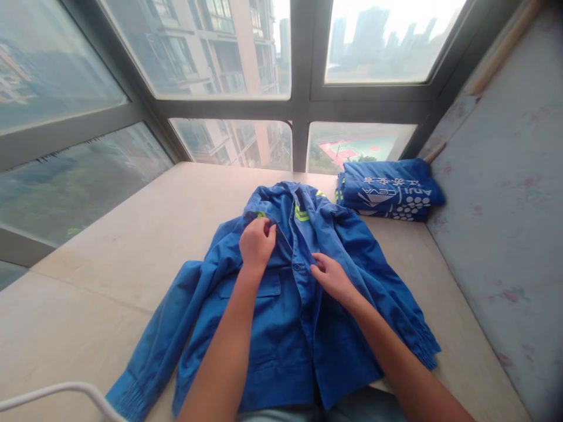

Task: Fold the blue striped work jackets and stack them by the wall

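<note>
A blue work jacket (259,316) with yellow-green stripes lies spread on the pale ledge, front side up, its collar toward the window. My left hand (257,241) is closed on the jacket's left front edge, just below the collar. Lower down, my right hand (331,274) pinches the other front edge, close to a button on the placket. Between my hands the front gapes a little at the top. One sleeve reaches out to the lower left, and the other runs down to the right.
Folded blue clothes (391,190) with white printing lie at the back right, against the flowered wall (505,234). Window frames (233,109) border the pale ledge (109,252) behind and on the left. A white cable (65,387) curves in at the lower left.
</note>
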Tool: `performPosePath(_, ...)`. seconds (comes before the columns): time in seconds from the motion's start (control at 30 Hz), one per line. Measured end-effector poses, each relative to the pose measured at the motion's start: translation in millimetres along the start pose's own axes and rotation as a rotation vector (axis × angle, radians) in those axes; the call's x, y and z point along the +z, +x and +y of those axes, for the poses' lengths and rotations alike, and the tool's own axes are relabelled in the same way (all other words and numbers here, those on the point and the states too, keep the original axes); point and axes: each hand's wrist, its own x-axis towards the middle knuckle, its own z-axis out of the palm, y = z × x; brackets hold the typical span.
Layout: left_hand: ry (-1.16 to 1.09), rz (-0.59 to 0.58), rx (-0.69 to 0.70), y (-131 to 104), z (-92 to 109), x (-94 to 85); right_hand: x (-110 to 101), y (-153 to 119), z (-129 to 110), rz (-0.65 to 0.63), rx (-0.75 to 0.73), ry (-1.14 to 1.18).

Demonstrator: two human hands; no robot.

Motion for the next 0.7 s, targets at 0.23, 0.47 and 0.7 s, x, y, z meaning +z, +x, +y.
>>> performPosePath(0.23,0.158,-0.385,0.058,4,-2,68.7,-1,-11,-13,0.048,0.108,-0.588)
performPosePath(0.47,0.092,-0.382,0.080,-9,-18,61.4,28,30,-58,0.185,-0.277,-0.419)
performPosePath(0.7,0.106,-0.495,-0.011,-20,-18,65.2,51,79,-8,0.143,0.047,-0.432)
